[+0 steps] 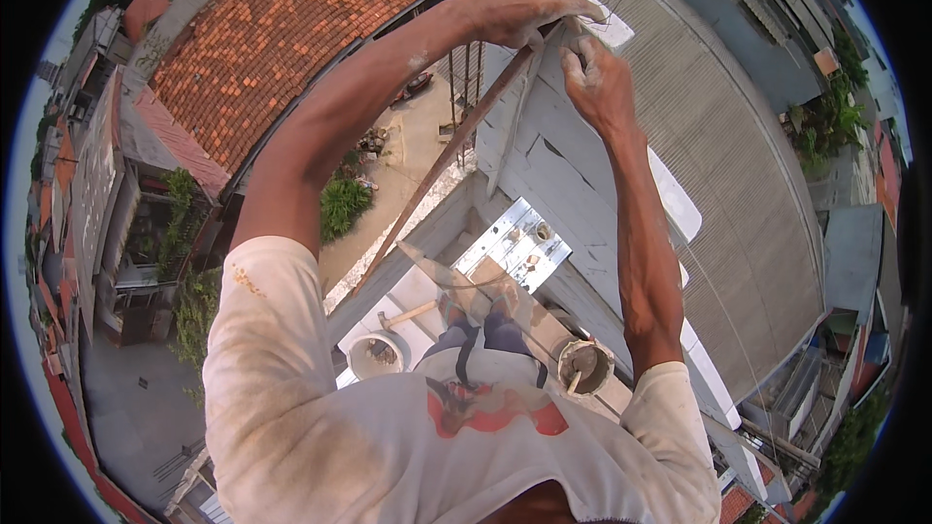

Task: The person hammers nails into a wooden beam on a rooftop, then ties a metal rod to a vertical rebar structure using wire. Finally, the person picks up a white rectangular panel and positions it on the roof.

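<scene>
Both my arms reach up to the top of a pale wall. My left hand is bent over the wall top, fingers curled together and dusted with grey; what they grip is hidden. Just below and to the right, my right hand is closed in a pinch, and I cannot make out what is in it. A long, narrow brown bar slants down to the left from beneath my left hand; whether that hand touches it I cannot tell. Thin wires stick out beside the hands.
I stand high on boards, a white bucket and hammer by my left side. A mortar bucket stands on my right. Ahead lies a shiny metal sheet. Upright rebar rises near my left forearm; a corrugated roof spreads right.
</scene>
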Tool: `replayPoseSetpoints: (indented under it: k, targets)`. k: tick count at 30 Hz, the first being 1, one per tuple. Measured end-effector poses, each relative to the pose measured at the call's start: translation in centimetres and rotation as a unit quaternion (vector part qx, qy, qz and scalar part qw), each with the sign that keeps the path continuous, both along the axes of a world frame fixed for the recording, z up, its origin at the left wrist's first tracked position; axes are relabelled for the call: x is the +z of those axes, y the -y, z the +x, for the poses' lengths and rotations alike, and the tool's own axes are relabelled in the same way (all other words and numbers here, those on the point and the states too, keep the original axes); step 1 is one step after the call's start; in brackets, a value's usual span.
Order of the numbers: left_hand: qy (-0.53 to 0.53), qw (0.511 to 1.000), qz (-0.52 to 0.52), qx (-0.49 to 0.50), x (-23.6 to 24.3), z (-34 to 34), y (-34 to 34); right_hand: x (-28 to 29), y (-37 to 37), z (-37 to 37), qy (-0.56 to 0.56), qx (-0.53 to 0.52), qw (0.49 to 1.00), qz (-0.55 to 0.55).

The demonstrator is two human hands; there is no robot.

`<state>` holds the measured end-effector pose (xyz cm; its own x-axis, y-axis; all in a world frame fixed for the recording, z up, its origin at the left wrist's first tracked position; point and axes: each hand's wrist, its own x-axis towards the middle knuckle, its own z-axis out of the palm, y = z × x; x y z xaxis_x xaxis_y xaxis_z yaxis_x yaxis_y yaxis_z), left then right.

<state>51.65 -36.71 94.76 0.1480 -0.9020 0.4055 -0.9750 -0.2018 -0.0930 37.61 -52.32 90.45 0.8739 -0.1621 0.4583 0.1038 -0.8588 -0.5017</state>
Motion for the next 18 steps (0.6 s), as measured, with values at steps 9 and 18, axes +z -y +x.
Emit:
replayPoseSetpoints:
  k: [9,18]
  targets:
    - [-0.029,0.999,-0.024,-0.028,-2.3,1.9,0.0,0.5,-1.4,-0.5,0.009,-0.018,1.000,0.001]
    - [0.043,0.996,0.051,-0.065,-1.1,1.9,-1.1,-0.3,-1.4,-0.5,0.022,-0.010,0.999,0.030]
